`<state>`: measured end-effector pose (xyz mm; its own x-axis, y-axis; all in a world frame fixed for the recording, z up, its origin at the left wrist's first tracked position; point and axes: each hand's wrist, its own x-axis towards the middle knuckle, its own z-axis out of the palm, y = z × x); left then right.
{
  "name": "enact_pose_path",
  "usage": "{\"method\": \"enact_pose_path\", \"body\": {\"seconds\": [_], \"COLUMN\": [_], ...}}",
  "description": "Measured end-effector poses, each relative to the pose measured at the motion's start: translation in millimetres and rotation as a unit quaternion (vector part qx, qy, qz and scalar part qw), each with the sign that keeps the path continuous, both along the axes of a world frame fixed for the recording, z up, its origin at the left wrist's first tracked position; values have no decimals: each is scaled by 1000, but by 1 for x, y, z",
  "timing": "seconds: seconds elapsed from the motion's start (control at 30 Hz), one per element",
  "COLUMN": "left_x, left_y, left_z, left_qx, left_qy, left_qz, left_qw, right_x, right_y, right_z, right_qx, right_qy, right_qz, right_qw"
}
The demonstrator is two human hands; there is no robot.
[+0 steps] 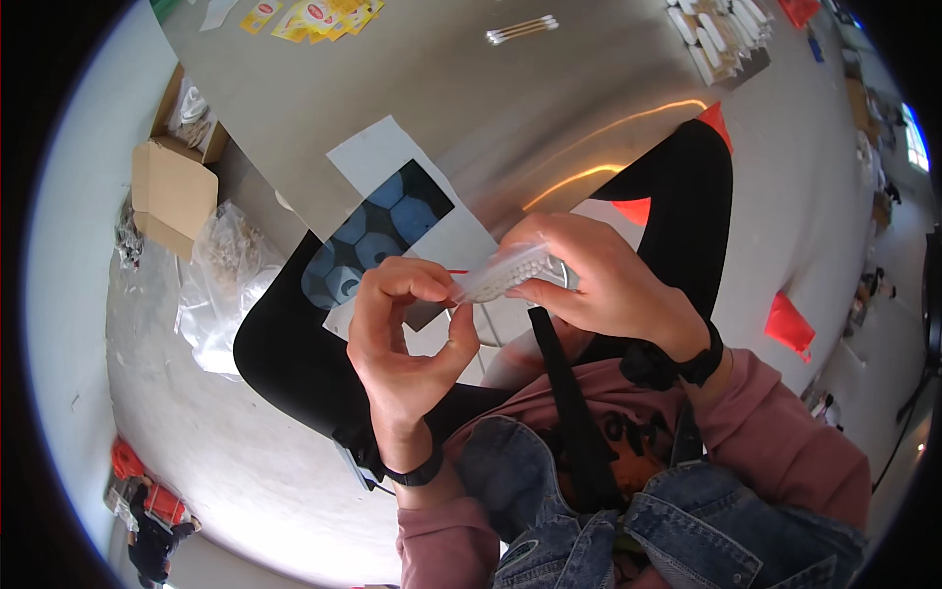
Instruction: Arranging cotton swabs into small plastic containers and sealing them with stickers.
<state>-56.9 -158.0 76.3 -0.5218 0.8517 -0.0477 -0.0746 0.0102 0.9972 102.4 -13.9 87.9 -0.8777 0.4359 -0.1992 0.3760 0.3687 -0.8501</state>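
A small clear plastic bag [500,276] of white-tipped cotton swabs is held up in front of my chest, above my lap. My right hand [601,278] grips its right part, thumb below and fingers above. At the bag's left end, my left hand [400,339] pinches the edge with thumb and index finger, the other fingers curled. The swab tips show in a packed row through the film. Several loose cotton swabs [521,29] lie side by side on the metal table [442,88], beyond my hands.
White packs [721,44] are stacked at the table's far right, yellow sachets [324,18] at its far left. White paper [378,147] and a blue-black patterned piece [378,231] lie near my left knee. On the floor are a cardboard box [177,191], a plastic sack [231,285] and a red bag [788,327].
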Motion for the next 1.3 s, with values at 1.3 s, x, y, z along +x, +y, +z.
{"method": "enact_pose_path", "body": {"seconds": [1.3], "left_x": [15], "left_y": [9], "left_z": [-1], "left_qx": [-105], "left_qy": [-93], "left_qz": [115], "left_qw": [983], "right_x": [-5], "right_y": [-13], "right_z": [-19], "right_qx": [-9], "right_qy": [48], "right_qz": [-112], "right_qw": [992]}}
